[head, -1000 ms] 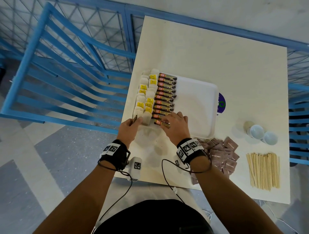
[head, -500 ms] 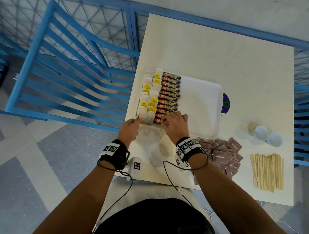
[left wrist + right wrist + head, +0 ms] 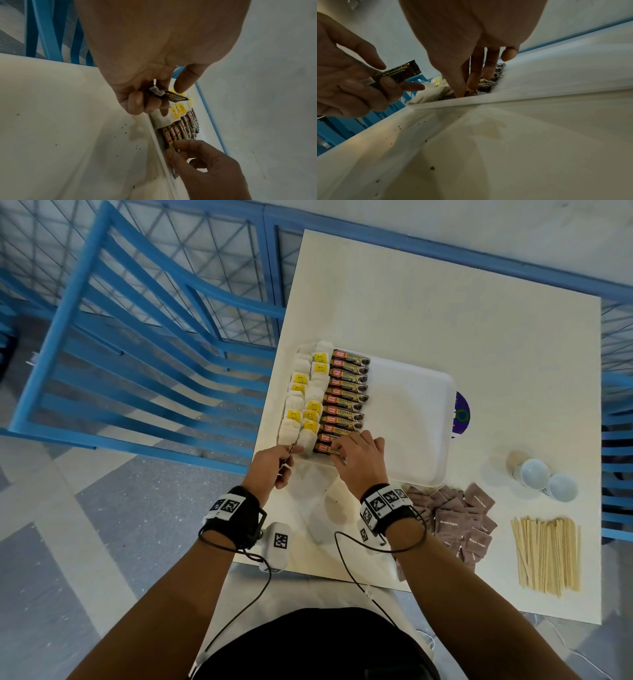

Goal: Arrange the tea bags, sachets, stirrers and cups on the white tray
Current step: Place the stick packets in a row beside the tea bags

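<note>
A white tray [image 3: 414,419] lies on the table. Its left side holds two columns of yellow-tagged tea bags [image 3: 303,398] and a column of dark coffee sachets [image 3: 347,392]. My right hand [image 3: 342,451] pinches the nearest sachet [image 3: 169,136] of that column at the tray's near rim [image 3: 505,100], thumb on the near side and fingers on top. My left hand [image 3: 290,451] hovers by the near left corner and grips a spare coffee sachet [image 3: 171,95] [image 3: 397,75] above the tea bags [image 3: 178,109].
Off the tray to the right lie a pile of brown sugar sachets [image 3: 459,518], a bundle of wooden stirrers [image 3: 546,556] and two pale cups [image 3: 534,474] on their sides. A purple disc [image 3: 462,416] peeks from under the tray. A blue fence [image 3: 137,337] stands left of the table.
My right hand has brought its sachet down from a tilted hold into the near end of the sachet column. My left hand has stayed by the tray corner with its sachet.
</note>
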